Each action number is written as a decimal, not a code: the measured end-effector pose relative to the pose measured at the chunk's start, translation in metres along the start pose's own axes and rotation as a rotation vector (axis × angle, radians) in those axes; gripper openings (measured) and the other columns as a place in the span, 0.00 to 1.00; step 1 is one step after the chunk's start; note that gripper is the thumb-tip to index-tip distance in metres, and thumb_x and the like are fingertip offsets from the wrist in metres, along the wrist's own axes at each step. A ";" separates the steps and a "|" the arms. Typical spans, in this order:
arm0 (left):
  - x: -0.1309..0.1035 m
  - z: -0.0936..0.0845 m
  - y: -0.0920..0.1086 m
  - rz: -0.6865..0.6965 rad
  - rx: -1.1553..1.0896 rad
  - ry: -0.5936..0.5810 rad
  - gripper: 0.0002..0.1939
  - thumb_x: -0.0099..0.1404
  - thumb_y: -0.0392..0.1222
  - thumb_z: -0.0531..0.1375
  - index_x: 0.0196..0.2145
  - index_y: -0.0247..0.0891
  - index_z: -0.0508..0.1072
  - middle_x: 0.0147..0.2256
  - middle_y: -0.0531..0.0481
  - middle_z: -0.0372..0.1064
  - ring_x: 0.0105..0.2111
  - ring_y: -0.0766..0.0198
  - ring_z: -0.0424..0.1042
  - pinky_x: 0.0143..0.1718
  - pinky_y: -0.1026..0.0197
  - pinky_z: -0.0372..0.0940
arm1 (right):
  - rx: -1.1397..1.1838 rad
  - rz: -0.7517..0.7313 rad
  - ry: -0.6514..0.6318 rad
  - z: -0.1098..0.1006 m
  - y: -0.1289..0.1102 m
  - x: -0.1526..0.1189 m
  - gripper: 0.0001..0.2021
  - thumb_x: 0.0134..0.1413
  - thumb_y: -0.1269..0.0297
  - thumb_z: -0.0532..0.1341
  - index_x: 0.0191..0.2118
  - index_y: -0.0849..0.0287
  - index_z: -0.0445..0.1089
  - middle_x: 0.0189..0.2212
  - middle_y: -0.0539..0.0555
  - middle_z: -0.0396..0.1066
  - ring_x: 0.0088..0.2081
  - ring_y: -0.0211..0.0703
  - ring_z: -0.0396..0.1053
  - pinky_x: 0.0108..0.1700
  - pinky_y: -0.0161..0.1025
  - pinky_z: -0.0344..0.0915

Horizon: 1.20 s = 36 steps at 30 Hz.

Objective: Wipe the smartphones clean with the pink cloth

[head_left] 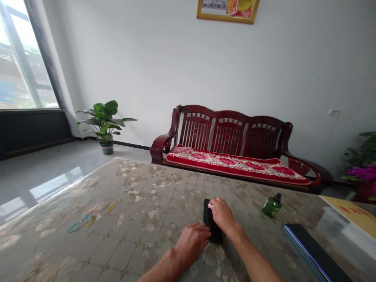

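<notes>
A black phone (216, 234), or a flat dark slab much like one, lies lengthwise on the patterned tablecloth in front of me. My left hand (192, 239) rests at its left edge, fingers together and curled against it. Over its far right part is my right hand (223, 214), its fingers pinched on a small pale pink thing (210, 206). That pink thing is mostly hidden, so its kind is unclear. The right hand and wrist cover part of the phone.
Coloured hair ties (88, 217) lie in a loose pile at left, with a yellow one (111, 206) apart. At right stand a green bottle (272, 206), a dark folder-like stack (314, 248) and a yellow-topped box (349, 207). A wooden bench (227, 135) is beyond the table.
</notes>
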<state>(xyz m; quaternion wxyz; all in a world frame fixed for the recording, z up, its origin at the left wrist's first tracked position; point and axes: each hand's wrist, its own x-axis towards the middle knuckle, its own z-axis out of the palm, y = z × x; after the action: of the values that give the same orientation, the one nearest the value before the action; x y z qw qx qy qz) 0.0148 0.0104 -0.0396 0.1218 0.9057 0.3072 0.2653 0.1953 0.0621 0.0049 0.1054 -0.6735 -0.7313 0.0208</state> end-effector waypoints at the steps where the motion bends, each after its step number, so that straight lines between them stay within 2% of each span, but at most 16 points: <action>1: 0.000 0.000 0.000 -0.001 -0.002 -0.003 0.10 0.70 0.38 0.55 0.39 0.42 0.77 0.37 0.49 0.76 0.41 0.61 0.74 0.48 0.62 0.66 | 0.006 -0.012 0.000 0.001 -0.001 -0.001 0.12 0.64 0.71 0.52 0.41 0.54 0.73 0.41 0.54 0.72 0.44 0.41 0.68 0.44 0.33 0.56; 8: 0.000 -0.002 0.000 -0.033 -0.028 -0.009 0.10 0.69 0.38 0.55 0.41 0.42 0.77 0.39 0.48 0.76 0.42 0.60 0.74 0.49 0.61 0.66 | 0.022 0.036 0.030 -0.004 0.011 0.005 0.13 0.64 0.73 0.51 0.40 0.56 0.72 0.41 0.55 0.71 0.44 0.42 0.67 0.44 0.34 0.56; 15: -0.001 -0.003 0.001 -0.043 -0.039 0.005 0.11 0.69 0.38 0.55 0.41 0.43 0.78 0.39 0.48 0.76 0.41 0.60 0.74 0.49 0.61 0.66 | 0.153 -0.183 0.035 -0.005 0.006 -0.033 0.11 0.62 0.73 0.53 0.38 0.54 0.71 0.39 0.51 0.70 0.44 0.41 0.67 0.46 0.33 0.56; 22: 0.001 -0.005 0.001 -0.054 -0.035 -0.013 0.11 0.69 0.38 0.56 0.41 0.43 0.78 0.39 0.49 0.76 0.41 0.61 0.74 0.49 0.61 0.66 | 0.100 -0.039 0.020 -0.012 0.009 -0.013 0.11 0.62 0.72 0.53 0.38 0.55 0.73 0.40 0.53 0.71 0.44 0.42 0.67 0.45 0.34 0.56; 29: 0.002 -0.009 0.005 -0.058 -0.031 -0.024 0.10 0.69 0.36 0.55 0.38 0.42 0.77 0.39 0.50 0.76 0.41 0.62 0.73 0.48 0.63 0.65 | 0.191 -0.229 -0.029 -0.011 -0.004 -0.051 0.11 0.61 0.73 0.54 0.37 0.53 0.72 0.38 0.50 0.70 0.43 0.39 0.67 0.44 0.32 0.56; 31: 0.002 -0.009 0.006 -0.060 -0.031 -0.024 0.10 0.69 0.36 0.55 0.37 0.42 0.77 0.39 0.50 0.76 0.41 0.62 0.73 0.48 0.63 0.65 | 0.185 -0.217 -0.037 -0.012 0.001 -0.048 0.10 0.60 0.73 0.54 0.36 0.54 0.72 0.38 0.50 0.70 0.43 0.39 0.67 0.44 0.32 0.56; 36: 0.001 -0.007 0.004 -0.076 -0.034 -0.004 0.09 0.68 0.37 0.56 0.37 0.42 0.77 0.37 0.50 0.75 0.39 0.62 0.73 0.47 0.63 0.65 | 0.152 -0.068 0.009 -0.012 0.009 -0.023 0.10 0.60 0.73 0.55 0.37 0.55 0.73 0.39 0.52 0.71 0.44 0.40 0.67 0.45 0.32 0.56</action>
<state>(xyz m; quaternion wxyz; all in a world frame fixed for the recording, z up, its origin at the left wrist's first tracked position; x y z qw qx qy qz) 0.0137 0.0083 -0.0313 0.1480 0.8918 0.3364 0.2640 0.2084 0.0384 0.0124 0.1599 -0.6383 -0.7498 0.0697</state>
